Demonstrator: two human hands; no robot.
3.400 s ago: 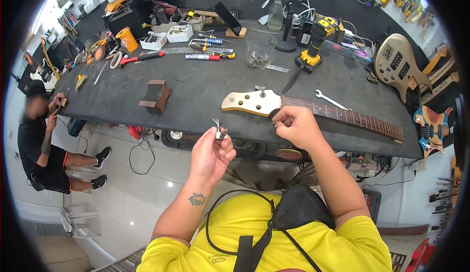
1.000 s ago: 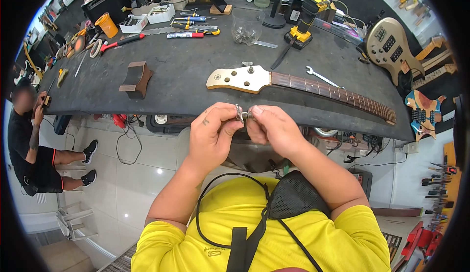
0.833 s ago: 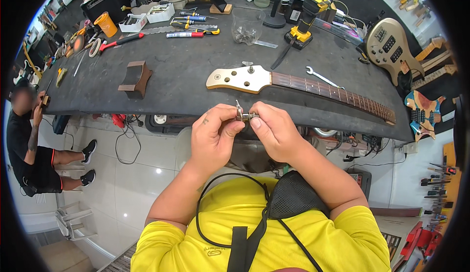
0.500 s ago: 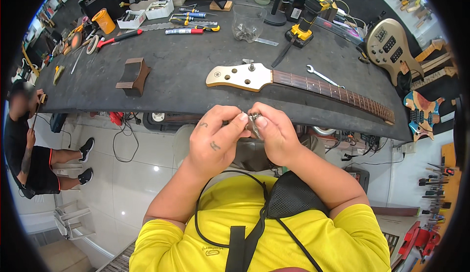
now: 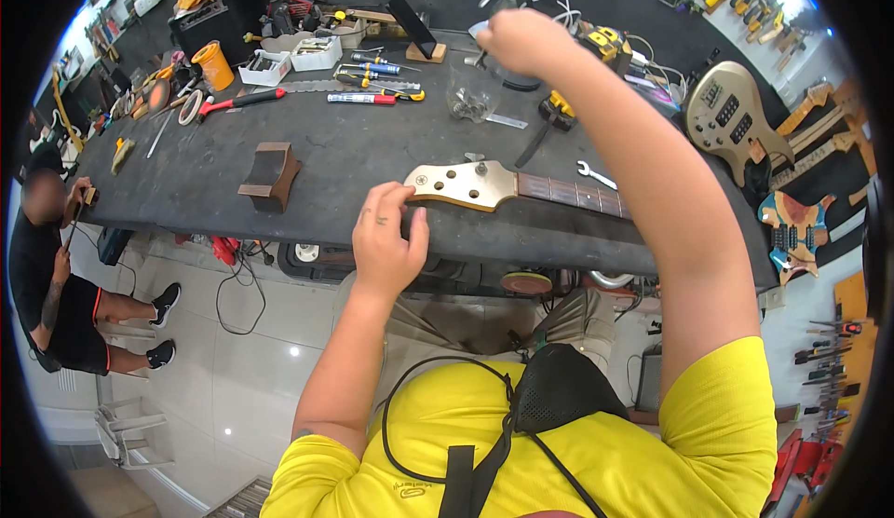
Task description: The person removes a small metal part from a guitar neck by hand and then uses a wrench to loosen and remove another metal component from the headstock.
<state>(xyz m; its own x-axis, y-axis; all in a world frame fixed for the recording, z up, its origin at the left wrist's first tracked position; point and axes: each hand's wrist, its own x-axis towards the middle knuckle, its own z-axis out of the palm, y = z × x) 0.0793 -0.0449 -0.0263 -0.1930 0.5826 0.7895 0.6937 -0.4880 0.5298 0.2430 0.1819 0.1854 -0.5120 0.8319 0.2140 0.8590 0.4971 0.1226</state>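
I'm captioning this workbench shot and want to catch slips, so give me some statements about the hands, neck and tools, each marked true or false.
1. The bass guitar neck lies on the workbench with its headstock toward the left. True.
2. The right hand rests on the fretboard. False: the right hand is held up toward the back of the bench.
3. The left hand is at the headstock's left end. True.
4. All the headstock's peg holes are bare. False: one holds a tuner; three show open.
5. The open-ended wrench lies beyond the neck from the wearer. True.
6. The power drill is solid red. False: the power drill is yellow and black.
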